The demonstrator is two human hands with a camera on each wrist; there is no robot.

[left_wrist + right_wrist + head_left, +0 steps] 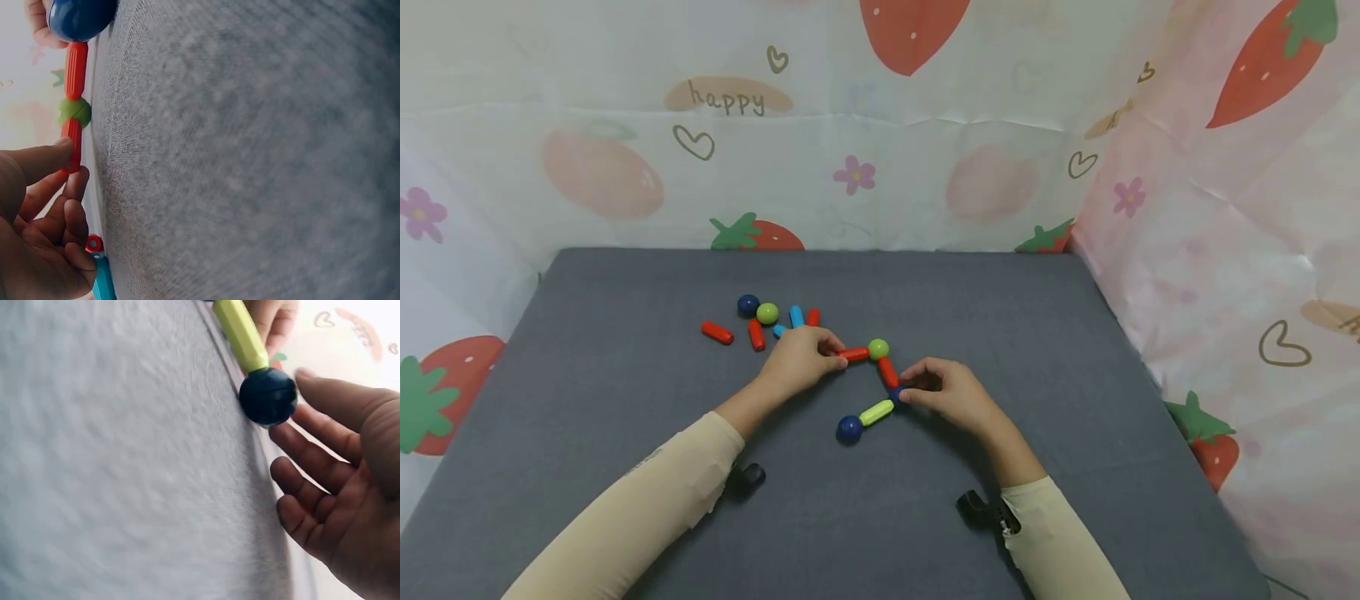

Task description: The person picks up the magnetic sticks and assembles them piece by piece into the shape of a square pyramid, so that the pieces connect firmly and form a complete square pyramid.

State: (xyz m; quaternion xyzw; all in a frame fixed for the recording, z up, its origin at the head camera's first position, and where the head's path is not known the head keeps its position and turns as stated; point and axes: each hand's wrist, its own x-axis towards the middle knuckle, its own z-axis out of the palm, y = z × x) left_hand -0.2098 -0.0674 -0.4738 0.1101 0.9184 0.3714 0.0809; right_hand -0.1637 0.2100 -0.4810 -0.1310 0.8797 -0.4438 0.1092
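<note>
My left hand [801,357] pinches the free end of a red rod [854,354] between thumb and fingers; the left wrist view shows this grip on the red rod [72,145] too. That rod joins a green ball [878,349], from which a second red rod [888,372] runs to a dark blue ball [269,396]. My right hand [951,393] holds this ball with thumb and fingertips, partly covering it in the head view. A yellow-green rod [877,412] links it to another dark blue ball [849,429] nearer me. The chain lies in a zigzag on the cloth.
Beyond my left hand lie loose pieces: a dark blue ball [748,306], a green ball [767,313], several red rods [717,332] and light blue rods [797,317]. A grey cloth [625,333] covers the table. Strawberry-printed curtains [880,183] hang behind and at both sides.
</note>
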